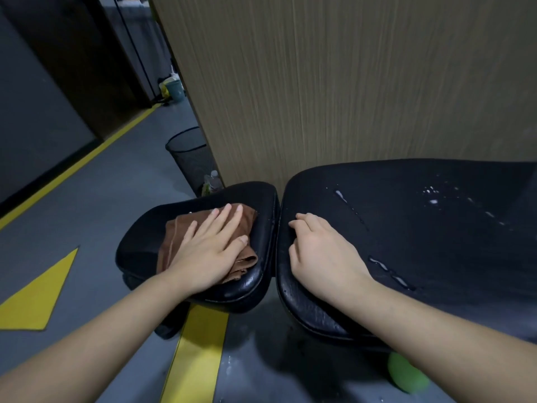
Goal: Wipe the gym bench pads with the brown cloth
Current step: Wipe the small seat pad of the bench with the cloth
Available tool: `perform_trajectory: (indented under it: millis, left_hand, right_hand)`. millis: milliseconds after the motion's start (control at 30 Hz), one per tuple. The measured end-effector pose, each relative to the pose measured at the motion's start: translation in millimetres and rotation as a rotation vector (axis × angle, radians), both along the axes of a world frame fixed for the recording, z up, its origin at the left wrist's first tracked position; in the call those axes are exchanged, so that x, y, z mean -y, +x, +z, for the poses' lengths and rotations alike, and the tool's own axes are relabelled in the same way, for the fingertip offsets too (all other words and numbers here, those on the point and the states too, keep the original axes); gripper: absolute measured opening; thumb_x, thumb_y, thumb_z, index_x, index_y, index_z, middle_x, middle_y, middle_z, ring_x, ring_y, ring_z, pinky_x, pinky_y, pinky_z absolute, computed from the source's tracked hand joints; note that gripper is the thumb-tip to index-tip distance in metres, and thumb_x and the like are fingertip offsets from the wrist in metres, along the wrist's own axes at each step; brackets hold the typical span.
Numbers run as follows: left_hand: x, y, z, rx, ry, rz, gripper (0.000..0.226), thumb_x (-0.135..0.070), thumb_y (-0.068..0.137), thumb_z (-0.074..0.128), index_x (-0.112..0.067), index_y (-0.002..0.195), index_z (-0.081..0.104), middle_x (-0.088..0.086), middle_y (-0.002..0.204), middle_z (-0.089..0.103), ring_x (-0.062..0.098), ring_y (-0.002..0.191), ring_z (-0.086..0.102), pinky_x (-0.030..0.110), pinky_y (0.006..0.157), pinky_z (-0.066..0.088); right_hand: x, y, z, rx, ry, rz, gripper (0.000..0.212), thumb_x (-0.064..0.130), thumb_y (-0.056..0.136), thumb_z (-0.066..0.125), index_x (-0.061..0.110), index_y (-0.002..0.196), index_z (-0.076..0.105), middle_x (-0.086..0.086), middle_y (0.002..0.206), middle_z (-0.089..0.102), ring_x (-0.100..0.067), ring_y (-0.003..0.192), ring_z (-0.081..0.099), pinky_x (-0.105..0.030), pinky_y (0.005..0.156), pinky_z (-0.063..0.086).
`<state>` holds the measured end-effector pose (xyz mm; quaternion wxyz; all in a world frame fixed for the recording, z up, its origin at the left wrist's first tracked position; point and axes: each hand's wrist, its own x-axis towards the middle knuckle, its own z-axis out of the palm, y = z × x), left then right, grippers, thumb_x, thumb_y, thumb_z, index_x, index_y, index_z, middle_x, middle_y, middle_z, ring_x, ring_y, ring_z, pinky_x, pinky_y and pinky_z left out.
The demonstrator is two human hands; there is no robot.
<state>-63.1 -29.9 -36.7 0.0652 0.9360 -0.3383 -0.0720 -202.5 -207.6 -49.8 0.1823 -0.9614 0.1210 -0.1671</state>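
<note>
Two black bench pads lie side by side: a small seat pad point(139, 242) on the left and a long back pad point(421, 237) on the right, split by a narrow gap. The brown cloth point(174, 237) is bunched on the seat pad. My left hand point(209, 245) lies flat on the cloth, fingers spread, pressing it down. My right hand point(322, 251) rests on the left end of the back pad, fingers curled, nothing in it. White droplets and wet streaks point(433, 199) dot the back pad.
A wood-grain panel point(348, 82) stands right behind the bench. A black mesh bin point(189, 155) and plastic bottles point(212, 181) sit on the grey floor to its left. Yellow floor markings point(197, 350) run under the bench. A green object point(406, 376) lies below the back pad.
</note>
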Motion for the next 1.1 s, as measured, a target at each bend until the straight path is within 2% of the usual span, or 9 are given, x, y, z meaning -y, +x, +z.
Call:
perform_trajectory:
  millis: [133, 367, 567, 733, 833, 1000, 1100]
  left_hand:
    - [32, 31, -1, 0.031, -0.003, -0.032, 0.058, -0.059, 0.102, 0.015, -0.048, 0.156, -0.003, -0.022, 0.164, -0.009, 0.002, 0.152, -0.009, 0.041, 0.124, -0.003]
    - [71, 83, 2, 0.004, 0.039, 0.024, 0.058, -0.054, 0.102, 0.016, -0.044, 0.158, 0.001, -0.015, 0.168, -0.001, 0.009, 0.154, -0.001, 0.043, 0.124, 0.0]
    - [50, 56, 7, -0.009, 0.044, -0.07, 0.057, -0.05, 0.104, 0.019, -0.046, 0.157, -0.002, -0.019, 0.166, -0.006, 0.003, 0.152, -0.007, 0.041, 0.124, -0.003]
    - [11, 13, 5, -0.028, 0.035, -0.202, 0.057, -0.047, 0.105, 0.023, -0.05, 0.154, -0.007, -0.027, 0.161, -0.016, -0.005, 0.148, -0.018, 0.036, 0.123, -0.009]
    - [-1, 2, 3, -0.02, 0.038, -0.219, 0.057, -0.05, 0.105, 0.023, -0.053, 0.152, -0.009, -0.03, 0.16, -0.019, -0.008, 0.145, -0.023, 0.034, 0.123, -0.011]
    - [17, 2, 1, 0.048, 0.026, -0.214, 0.058, -0.055, 0.103, 0.022, -0.051, 0.155, -0.005, -0.029, 0.16, -0.016, -0.004, 0.148, -0.019, 0.037, 0.124, -0.008]
    - [40, 16, -1, 0.08, 0.002, -0.251, 0.057, -0.055, 0.103, 0.021, -0.049, 0.156, 0.003, -0.026, 0.162, -0.008, -0.002, 0.15, -0.012, 0.039, 0.124, -0.005]
  right_hand:
    - [-1, 2, 1, -0.002, -0.027, -0.002, 0.042, 0.023, 0.096, 0.042, 0.011, 0.134, 0.052, -0.003, 0.144, 0.047, -0.018, 0.137, 0.037, -0.025, 0.109, 0.031]
    - [-1, 1, 4, -0.012, -0.015, -0.028, 0.047, 0.026, 0.095, 0.042, 0.014, 0.139, 0.051, 0.003, 0.151, 0.044, -0.013, 0.141, 0.035, -0.026, 0.11, 0.031]
    - [-2, 0, 6, -0.044, -0.045, 0.011, 0.05, 0.025, 0.097, 0.038, 0.009, 0.144, 0.046, -0.004, 0.156, 0.037, -0.017, 0.146, 0.027, -0.025, 0.118, 0.014]
    - [0, -1, 4, -0.118, -0.068, 0.06, 0.056, 0.028, 0.101, 0.03, 0.006, 0.152, 0.028, -0.009, 0.163, 0.021, -0.021, 0.15, 0.014, -0.03, 0.12, 0.004]
    - [2, 0, 5, -0.145, -0.079, 0.094, 0.058, 0.03, 0.102, 0.028, 0.006, 0.154, 0.02, -0.01, 0.164, 0.015, -0.022, 0.151, 0.01, -0.031, 0.12, 0.002]
    - [3, -1, 4, -0.122, -0.099, 0.088, 0.058, 0.029, 0.101, 0.032, 0.004, 0.153, 0.026, -0.012, 0.162, 0.023, -0.024, 0.15, 0.016, -0.031, 0.12, 0.005]
    - [2, 2, 4, -0.128, -0.09, 0.086, 0.059, 0.029, 0.099, 0.033, 0.004, 0.152, 0.027, -0.011, 0.162, 0.022, -0.023, 0.15, 0.016, -0.031, 0.12, 0.005]
